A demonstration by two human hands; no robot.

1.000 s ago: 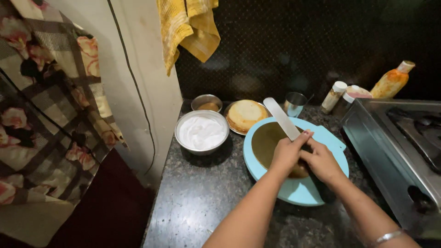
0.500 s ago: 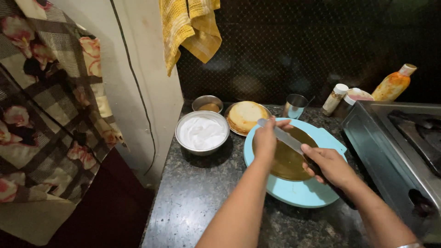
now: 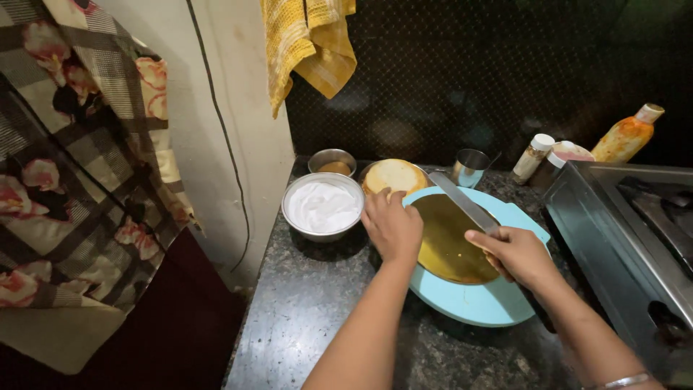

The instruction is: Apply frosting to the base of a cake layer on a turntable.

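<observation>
Right hand: our right hand (image 3: 516,254) is closed around the handle of a spatula (image 3: 465,204), the grip low so that the long flat blade points up and away from us, across the board.
Spatula: the blade lies slanted above the far side of the gold board (image 3: 447,238); whether it touches the board we cannot tell.
Left hand: our left hand (image 3: 392,225) is stretched forward, palm down, fingers bent, at the near edge of the cake (image 3: 393,175). It seems to touch the cake, but we cannot tell if it grips it. The forearm comes in from below, nearly straight.
Cake: a round, pale brown layer, just behind the left hand and beside the turntable, probably kept close so that one reach is enough.
Board: round and gold, it lies on the blue turntable (image 3: 480,303) and is bare on top; it sits between our two hands.
Cream bowl: a steel bowl (image 3: 322,206) with white cream stands left of the hand, near but apart from it.
Further things: a small bowl (image 3: 332,162) and a steel cup (image 3: 470,167) stand at the back of the table (image 3: 310,318); a shaker (image 3: 534,157) and an orange bottle (image 3: 626,135) are at the far right, beside the stove (image 3: 628,238).
Wall side: a yellow towel (image 3: 307,43) hangs above, and a flowered cloth (image 3: 79,166) hangs at the left.
</observation>
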